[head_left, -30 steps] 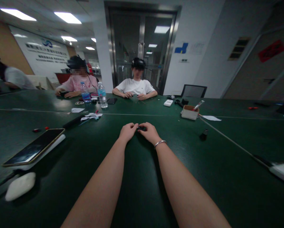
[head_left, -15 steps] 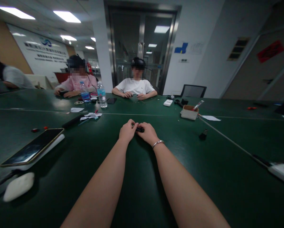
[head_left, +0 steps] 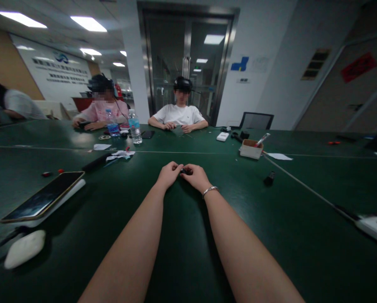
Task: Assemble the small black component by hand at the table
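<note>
Just above the green table, my left hand and my right hand meet in the middle of the view. Between their fingertips is a small dark object, mostly covered by the fingers; its kind cannot be made out. The fingers of both hands are curled and closed on it. A silver bracelet circles my right wrist. Nothing else on the table touches either hand.
To the left lie a phone on a white block and a pale rounded case. A small box with a pen, a black adapter and a white power strip are right. Bottles and seated people are across.
Both hands have dipped slightly and the fingertips have drawn closer together. Less of the small dark object shows between them now.
</note>
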`<action>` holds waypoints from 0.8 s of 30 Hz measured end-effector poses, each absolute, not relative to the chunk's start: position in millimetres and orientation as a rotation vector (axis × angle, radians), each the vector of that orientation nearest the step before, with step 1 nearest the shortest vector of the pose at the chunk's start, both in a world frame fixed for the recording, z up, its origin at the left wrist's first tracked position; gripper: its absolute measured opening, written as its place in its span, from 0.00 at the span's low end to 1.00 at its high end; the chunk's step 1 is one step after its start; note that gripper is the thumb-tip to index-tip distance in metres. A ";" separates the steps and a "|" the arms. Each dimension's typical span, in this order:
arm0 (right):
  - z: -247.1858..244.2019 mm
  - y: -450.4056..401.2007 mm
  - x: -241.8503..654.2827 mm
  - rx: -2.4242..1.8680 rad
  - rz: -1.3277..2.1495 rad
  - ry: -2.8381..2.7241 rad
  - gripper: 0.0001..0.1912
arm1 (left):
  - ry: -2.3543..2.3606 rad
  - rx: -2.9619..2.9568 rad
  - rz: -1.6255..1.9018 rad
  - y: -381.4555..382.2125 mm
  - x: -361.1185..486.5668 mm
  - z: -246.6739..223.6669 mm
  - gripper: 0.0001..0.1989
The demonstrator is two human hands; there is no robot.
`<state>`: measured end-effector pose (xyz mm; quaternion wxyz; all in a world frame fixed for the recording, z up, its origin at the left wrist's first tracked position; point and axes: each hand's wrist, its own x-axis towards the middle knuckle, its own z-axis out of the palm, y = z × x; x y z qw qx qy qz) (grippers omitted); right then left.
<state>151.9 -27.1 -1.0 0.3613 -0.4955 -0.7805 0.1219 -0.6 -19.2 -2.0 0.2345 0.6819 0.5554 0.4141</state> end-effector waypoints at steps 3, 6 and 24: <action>7.6 -33.9 148.1 -1.276 0.115 -2.121 0.07 | 1.714 2.066 0.990 -26.1 2.8 4.7 0.19; 13.3 -38.7 143.9 -1.264 0.032 -2.188 0.06 | 1.827 2.108 0.923 -29.7 5.6 8.3 0.21; 91.0 -39.3 253.7 -1.643 0.303 -1.635 0.35 | 1.187 1.140 1.029 -29.2 11.9 24.9 0.20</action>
